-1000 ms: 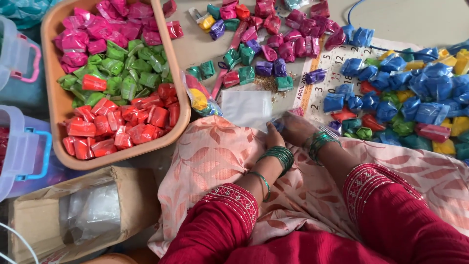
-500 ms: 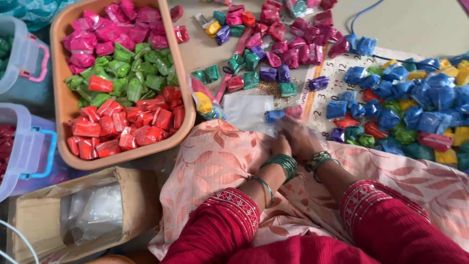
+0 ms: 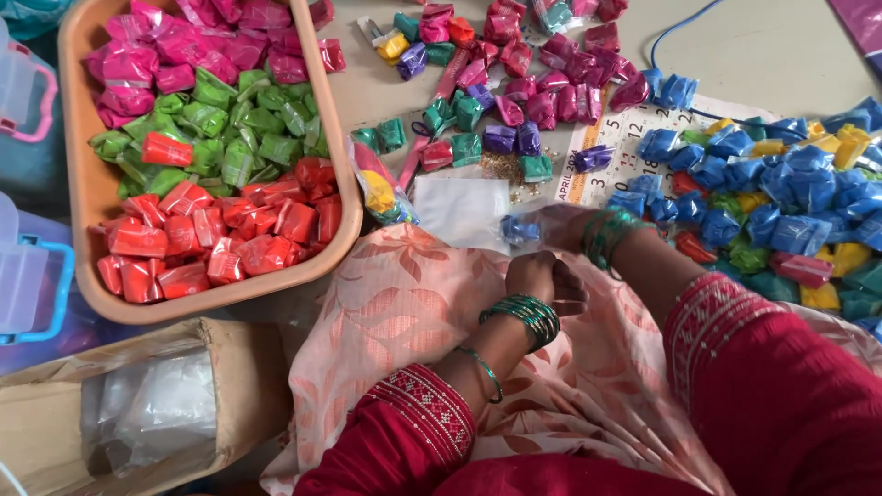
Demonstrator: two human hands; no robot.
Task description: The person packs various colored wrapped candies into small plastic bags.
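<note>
My right hand [image 3: 562,225] reaches forward over the peach floral cloth [image 3: 404,303] on my lap and pinches a small blue wrapped packet [image 3: 519,230]; the hand is blurred. Just behind it, my left hand [image 3: 547,278] rests on the cloth with fingers curled shut, and nothing shows in it. Both wrists wear green bangles. A flat clear plastic bag [image 3: 459,207] lies just ahead of the blue packet. To the right, a heap of blue, yellow and red packets [image 3: 781,197] is spread over a calendar sheet [image 3: 625,138].
An orange tub [image 3: 78,184] at the left holds pink, green and red packets. Loose purple, green and magenta packets [image 3: 514,83] lie on the floor at the top centre. A cardboard box [image 3: 55,432] with plastic inside sits at the lower left. Clear plastic containers [image 3: 23,276] stand at the far left.
My left hand has drawn back toward my lap and curled shut. My right hand has stayed forward with the blue packet. The view has shifted slightly.
</note>
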